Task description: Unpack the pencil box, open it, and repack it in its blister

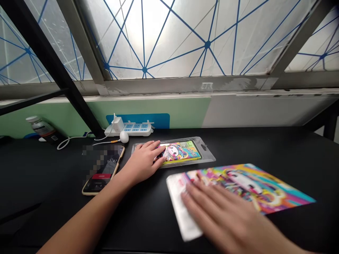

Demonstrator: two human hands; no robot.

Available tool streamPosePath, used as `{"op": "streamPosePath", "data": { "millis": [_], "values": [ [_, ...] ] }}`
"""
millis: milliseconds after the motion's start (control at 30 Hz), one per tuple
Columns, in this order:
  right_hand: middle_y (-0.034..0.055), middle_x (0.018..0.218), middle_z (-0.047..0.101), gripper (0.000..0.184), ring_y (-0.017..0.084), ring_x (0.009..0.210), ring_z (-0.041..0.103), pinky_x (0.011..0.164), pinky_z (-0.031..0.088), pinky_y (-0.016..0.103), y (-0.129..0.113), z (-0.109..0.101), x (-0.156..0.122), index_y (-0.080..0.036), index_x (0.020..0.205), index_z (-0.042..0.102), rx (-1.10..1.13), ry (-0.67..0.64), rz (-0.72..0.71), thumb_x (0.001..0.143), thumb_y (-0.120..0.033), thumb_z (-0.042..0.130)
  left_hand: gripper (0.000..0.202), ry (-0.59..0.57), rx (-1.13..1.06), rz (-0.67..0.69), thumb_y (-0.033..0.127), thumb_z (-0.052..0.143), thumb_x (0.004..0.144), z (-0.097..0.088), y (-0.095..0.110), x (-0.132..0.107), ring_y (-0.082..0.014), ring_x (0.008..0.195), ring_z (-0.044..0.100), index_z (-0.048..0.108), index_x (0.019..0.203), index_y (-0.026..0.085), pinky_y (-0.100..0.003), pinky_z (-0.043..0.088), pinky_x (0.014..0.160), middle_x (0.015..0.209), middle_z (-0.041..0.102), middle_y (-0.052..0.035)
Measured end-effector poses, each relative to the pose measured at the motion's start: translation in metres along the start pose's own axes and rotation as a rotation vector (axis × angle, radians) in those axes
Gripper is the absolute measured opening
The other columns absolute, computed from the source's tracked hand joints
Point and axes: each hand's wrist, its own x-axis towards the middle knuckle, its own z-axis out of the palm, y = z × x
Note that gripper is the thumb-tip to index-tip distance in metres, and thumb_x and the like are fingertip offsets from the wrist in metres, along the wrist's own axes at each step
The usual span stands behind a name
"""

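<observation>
My left hand [143, 160] lies with its fingers spread over the left part of a clear plastic blister pack [208, 155]. Inside the pack is a bright box [182, 151] printed with a white cartoon character. Nearer to me, my right hand [227, 215] rests flat, fingers stretched out, on a colourful printed card [246, 180] with a similar character and a white strip at its left end. Motion blurs the right hand and parts of the card. The hand covers the card's lower middle.
Left of my left arm lies a phone [102, 176] in a tan-edged case. Behind it stand a white power strip [136, 129] with a plugged-in charger and cable, and a dark bottle [45, 130] with a white cap. A black metal post [53, 67] slants across the left side.
</observation>
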Motion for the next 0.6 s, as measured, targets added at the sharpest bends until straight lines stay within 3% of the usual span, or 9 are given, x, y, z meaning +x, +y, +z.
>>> {"op": "streamPosePath", "data": {
  "millis": [100,167,300,433,600],
  "values": [
    [0.0068,0.113,0.08,0.037,0.029,0.098,0.076,0.076,0.059,0.041,-0.041,0.023,0.013,-0.018,0.116,0.071,0.066,0.074,-0.021,0.097,-0.013,0.041,0.043,0.03,-0.006,0.007,0.039,0.045,0.106,0.003,0.009,0.002,-0.0346,0.144,0.045,0.059,0.144,0.023,-0.058,0.039,0.113,0.155,0.052,-0.0126],
    [0.0134,0.121,0.077,0.038,0.034,0.105,0.073,0.077,0.059,0.044,-0.05,0.042,0.025,-0.011,0.126,0.067,0.122,-0.011,-0.019,0.099,-0.023,0.043,0.041,0.038,-0.012,0.018,0.038,0.046,0.106,0.004,0.014,0.002,-0.0334,0.144,0.046,0.061,0.142,0.022,-0.056,0.038,0.114,0.154,0.054,-0.0121],
    [0.0217,0.131,0.069,0.056,0.038,0.121,0.063,0.096,0.054,0.05,-0.04,0.071,0.051,-0.003,0.135,0.061,0.318,-0.113,0.047,0.104,-0.046,0.043,0.04,0.024,-0.015,0.038,0.037,0.049,0.105,0.005,0.02,0.002,-0.0344,0.145,0.045,0.061,0.141,0.023,-0.056,0.039,0.113,0.154,0.053,-0.0118],
    [0.017,0.13,0.07,0.041,0.03,0.123,0.061,0.113,0.043,0.044,-0.022,0.083,0.062,-0.008,0.128,0.066,0.536,-0.112,0.078,0.103,-0.037,0.049,0.041,0.01,-0.011,0.05,0.037,0.048,0.106,0.004,0.022,0.002,-0.0357,0.146,0.044,0.06,0.143,0.023,-0.058,0.039,0.113,0.155,0.052,-0.0125],
    [0.013,0.129,0.069,0.032,0.026,0.125,0.058,0.116,0.037,0.039,-0.009,0.086,0.061,-0.012,0.121,0.068,0.724,-0.142,0.094,0.098,-0.032,0.058,0.042,0.007,-0.013,0.063,0.036,0.047,0.106,0.004,0.02,0.004,-0.0348,0.146,0.043,0.058,0.144,0.022,-0.057,0.039,0.113,0.156,0.051,-0.0132]
  ]
}}
